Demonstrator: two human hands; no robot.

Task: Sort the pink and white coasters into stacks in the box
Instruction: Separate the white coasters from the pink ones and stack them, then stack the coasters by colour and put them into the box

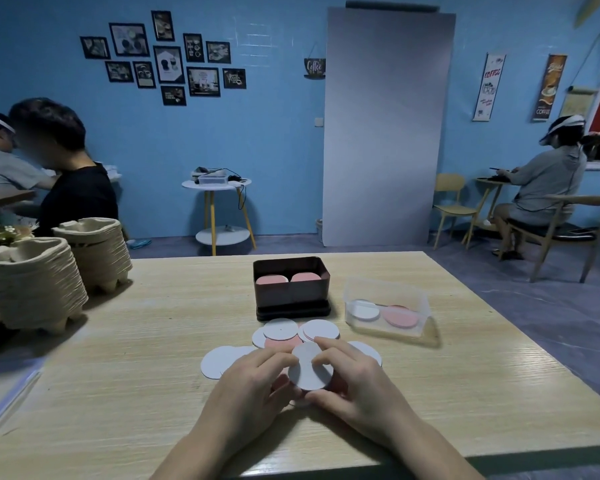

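A white round coaster [308, 370] is held tilted just above the table, pinched between my left hand [253, 386] and my right hand [352, 379]. Loose white coasters [281, 329] and a pink coaster [282, 342] lie scattered beyond and beside my hands. Behind them stands a dark box [291, 292] on its lid, with two pink stacks [272, 279] showing inside. A clear plastic box [387, 308] to the right holds one white coaster [363, 309] and one pink coaster [400, 316].
Two piles of stacked pulp cup trays [32, 282] stand on the table's left side. The wooden table [136, 358] ends close to my body. People sit at other tables far left and far right; a small white side table stands by the blue wall.
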